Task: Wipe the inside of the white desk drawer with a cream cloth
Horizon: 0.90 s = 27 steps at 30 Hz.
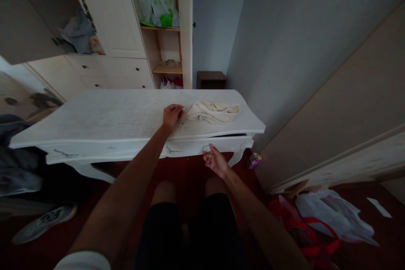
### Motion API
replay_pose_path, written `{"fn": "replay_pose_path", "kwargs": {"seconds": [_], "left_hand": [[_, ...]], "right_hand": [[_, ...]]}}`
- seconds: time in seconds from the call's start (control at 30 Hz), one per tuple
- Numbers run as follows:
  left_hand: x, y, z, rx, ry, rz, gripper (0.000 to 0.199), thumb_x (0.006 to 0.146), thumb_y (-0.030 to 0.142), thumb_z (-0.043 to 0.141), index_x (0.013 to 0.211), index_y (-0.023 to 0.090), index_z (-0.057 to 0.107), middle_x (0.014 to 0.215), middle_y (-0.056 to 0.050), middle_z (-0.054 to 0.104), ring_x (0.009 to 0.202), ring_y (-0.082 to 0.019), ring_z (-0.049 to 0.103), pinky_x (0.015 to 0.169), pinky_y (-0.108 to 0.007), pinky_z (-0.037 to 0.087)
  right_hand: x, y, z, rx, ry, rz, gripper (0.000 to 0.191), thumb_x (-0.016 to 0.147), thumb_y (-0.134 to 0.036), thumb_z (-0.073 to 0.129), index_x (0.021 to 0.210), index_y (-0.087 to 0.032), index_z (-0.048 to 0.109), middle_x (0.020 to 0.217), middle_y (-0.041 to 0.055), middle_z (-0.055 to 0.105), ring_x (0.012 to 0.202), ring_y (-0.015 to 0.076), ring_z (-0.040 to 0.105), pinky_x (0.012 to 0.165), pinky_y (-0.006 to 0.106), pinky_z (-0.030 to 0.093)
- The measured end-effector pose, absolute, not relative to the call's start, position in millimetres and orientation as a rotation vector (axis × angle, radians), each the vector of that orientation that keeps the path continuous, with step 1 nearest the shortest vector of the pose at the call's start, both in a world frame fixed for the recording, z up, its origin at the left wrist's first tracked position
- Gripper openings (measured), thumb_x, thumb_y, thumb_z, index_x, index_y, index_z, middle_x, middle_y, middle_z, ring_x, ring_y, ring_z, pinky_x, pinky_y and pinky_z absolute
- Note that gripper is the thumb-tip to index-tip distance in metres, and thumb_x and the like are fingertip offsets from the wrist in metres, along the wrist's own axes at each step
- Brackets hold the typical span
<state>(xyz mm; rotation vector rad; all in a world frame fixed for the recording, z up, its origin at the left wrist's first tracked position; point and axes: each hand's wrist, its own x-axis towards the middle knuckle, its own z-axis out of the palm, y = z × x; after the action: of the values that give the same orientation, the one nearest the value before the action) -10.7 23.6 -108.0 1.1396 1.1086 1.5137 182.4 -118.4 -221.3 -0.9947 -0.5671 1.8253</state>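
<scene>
The right hand (217, 163) is nearly closed at the front of the white desk (126, 114), at six o'clock from the cream cloth (207, 114). Its thumb and bent fingers pinch a small pale piece (206, 148), which by its place looks to me like the pull of the drawer (191, 147). That would explain the hold: low, at the front, with the tips doing the work. A dark gap shows above the drawer's right end, so it seems slightly ajar.

The cloth lies bunched on the desktop, back from the front edge, where it leaves the drawer front unobstructed. At nine o'clock from it, just beside, the left hand (172, 117) rests on the desk, perhaps to steady it. Its fingers curl inward; from here I can't tell whether they are fully closed or hold anything.
</scene>
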Motion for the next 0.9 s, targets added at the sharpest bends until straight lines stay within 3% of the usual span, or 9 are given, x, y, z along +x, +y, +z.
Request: {"fn": "replay_pose_path", "kwargs": {"seconds": [0.33, 0.67, 0.9], "left_hand": [[-12, 23, -111, 1.143, 1.099, 1.537, 0.009, 0.067, 0.024, 0.065, 0.070, 0.016, 0.064, 0.056, 0.002, 0.062, 0.047, -0.008, 0.051, 0.046, -0.019, 0.038], [-12, 22, -112, 1.167, 1.133, 1.562, 0.008, 0.069, 0.025, 0.065, 0.069, 0.017, 0.063, 0.058, 0.002, 0.061, 0.049, -0.008, 0.052, 0.047, -0.019, 0.039], [-11, 22, -112, 1.157, 1.138, 1.566, 0.005, 0.069, 0.021, 0.062, 0.070, 0.017, 0.065, 0.056, 0.002, 0.061, 0.047, -0.008, 0.051, 0.045, -0.019, 0.038]], "right_hand": [[184, -186, -225, -0.983, -0.637, 1.723, 0.048, 0.072, -0.066, 0.070, 0.073, -0.018, 0.068, 0.056, 0.0006, 0.061, 0.048, 0.0098, 0.046, 0.048, 0.024, 0.030], [183, -254, -221, -1.104, -0.677, 1.669, 0.055, 0.076, -0.072, 0.062, 0.075, -0.017, 0.070, 0.053, 0.0029, 0.059, 0.048, 0.0122, 0.048, 0.050, 0.027, 0.032], [169, -284, -228, -1.186, -0.656, 1.651, 0.058, 0.074, -0.075, 0.059, 0.074, -0.018, 0.068, 0.050, 0.0021, 0.059, 0.046, 0.0114, 0.044, 0.048, 0.025, 0.025]]}}
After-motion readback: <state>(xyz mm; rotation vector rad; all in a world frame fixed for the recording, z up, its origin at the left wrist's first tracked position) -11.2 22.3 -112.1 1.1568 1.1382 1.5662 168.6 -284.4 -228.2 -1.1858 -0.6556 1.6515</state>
